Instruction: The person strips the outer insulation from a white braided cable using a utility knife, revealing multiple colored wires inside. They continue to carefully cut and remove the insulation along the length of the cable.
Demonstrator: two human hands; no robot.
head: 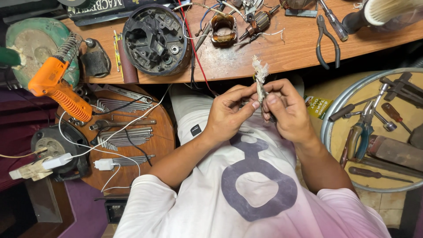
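I hold a thin, frayed strip of whitish cloth tape (260,79) upright in front of my chest, just below the edge of the wooden tabletop (282,55). My left hand (229,112) pinches its lower part between thumb and forefinger, and my right hand (286,108) closes around it from the other side, fingertips meeting the left ones. The frayed top sticks up above both hands.

On the tabletop beyond sit a round black motor housing (155,39), a copper-wound stator (223,30), an armature (259,21) and a pair of pliers (327,42). To my left an orange glue gun (59,90) rests over a round wooden stool (163,136) spread with hex keys (125,137). To my right a round tray (335,110) holds screwdrivers and blue-handled pliers (359,136).
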